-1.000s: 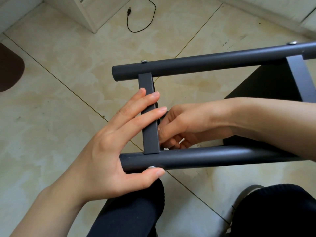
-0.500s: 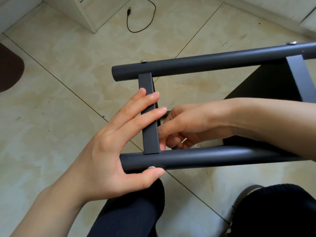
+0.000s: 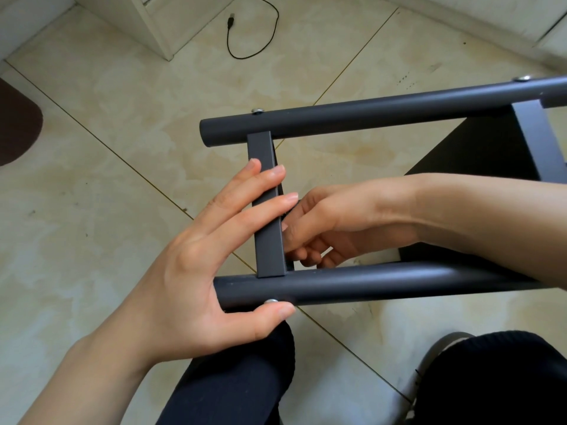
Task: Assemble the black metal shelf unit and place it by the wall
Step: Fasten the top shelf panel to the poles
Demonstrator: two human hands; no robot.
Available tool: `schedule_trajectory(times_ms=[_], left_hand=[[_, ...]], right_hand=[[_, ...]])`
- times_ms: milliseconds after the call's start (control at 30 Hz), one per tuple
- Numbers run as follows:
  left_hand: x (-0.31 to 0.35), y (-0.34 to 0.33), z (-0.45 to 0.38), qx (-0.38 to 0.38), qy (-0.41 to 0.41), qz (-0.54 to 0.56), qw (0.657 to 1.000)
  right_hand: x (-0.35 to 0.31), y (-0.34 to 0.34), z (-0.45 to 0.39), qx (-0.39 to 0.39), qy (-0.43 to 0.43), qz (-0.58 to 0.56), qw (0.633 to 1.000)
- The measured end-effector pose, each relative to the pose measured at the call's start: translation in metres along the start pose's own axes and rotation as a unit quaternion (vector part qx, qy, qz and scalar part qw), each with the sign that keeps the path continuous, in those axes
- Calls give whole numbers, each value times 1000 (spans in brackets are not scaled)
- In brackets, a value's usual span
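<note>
The black metal shelf unit lies on its side over the tiled floor. Its far tube (image 3: 368, 115) and near tube (image 3: 399, 283) are joined by a flat crossbar (image 3: 264, 148). A silver screw head (image 3: 271, 301) shows on the near tube and another (image 3: 257, 110) on the far tube. My left hand (image 3: 190, 271) lays straight fingers across the crossbar, with the thumb pressed under the near tube by the screw. My right hand (image 3: 337, 219) reaches between the tubes, its fingers curled behind the crossbar. What they pinch is hidden. A black shelf panel (image 3: 478, 154) is at the right.
A black cable (image 3: 245, 53) lies on the floor beyond the frame, beside a white cabinet corner (image 3: 159, 32). A brown mat (image 3: 15, 124) is at the left edge. My legs in black (image 3: 230, 388) are under the near tube. A wall skirting (image 3: 460, 23) runs along the top right.
The right hand's fingers have shifted slightly behind the crossbar, and the thin silver piece seen between them earlier is out of sight. The left hand and the frame have not moved.
</note>
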State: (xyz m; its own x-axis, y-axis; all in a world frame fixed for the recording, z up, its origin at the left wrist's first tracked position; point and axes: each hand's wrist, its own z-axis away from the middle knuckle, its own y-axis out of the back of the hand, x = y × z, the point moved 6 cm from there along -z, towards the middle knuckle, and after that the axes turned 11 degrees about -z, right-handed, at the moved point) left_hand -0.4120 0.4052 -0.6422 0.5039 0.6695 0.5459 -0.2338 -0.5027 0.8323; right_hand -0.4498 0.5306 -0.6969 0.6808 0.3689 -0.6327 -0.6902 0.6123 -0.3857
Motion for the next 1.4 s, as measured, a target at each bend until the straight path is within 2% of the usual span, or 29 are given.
schedule_trajectory(times_ms=[267,433,567,800,1033,1400], left_hand=[[0,0,0,0,1,3,1000],[0,0,0,-1,3,-1,1000],[0,0,0,0,1,1,1000],[0,0,0,0,2,1,1000],[0,0,0,0,0,-3,1000],[0,-1,-1,6,-5,2,1000]], right_hand=[[3,1,0,3,-27,14,1000],[2,-3,-1,-26,-17,0,1000],[3,-1,-1,-12,-21,27,999],[2,-4,-1,-31,4,-1,1000],[3,1,-2,-7,-17,12,1000],[4,-7,-1,-59,-6,2,998]])
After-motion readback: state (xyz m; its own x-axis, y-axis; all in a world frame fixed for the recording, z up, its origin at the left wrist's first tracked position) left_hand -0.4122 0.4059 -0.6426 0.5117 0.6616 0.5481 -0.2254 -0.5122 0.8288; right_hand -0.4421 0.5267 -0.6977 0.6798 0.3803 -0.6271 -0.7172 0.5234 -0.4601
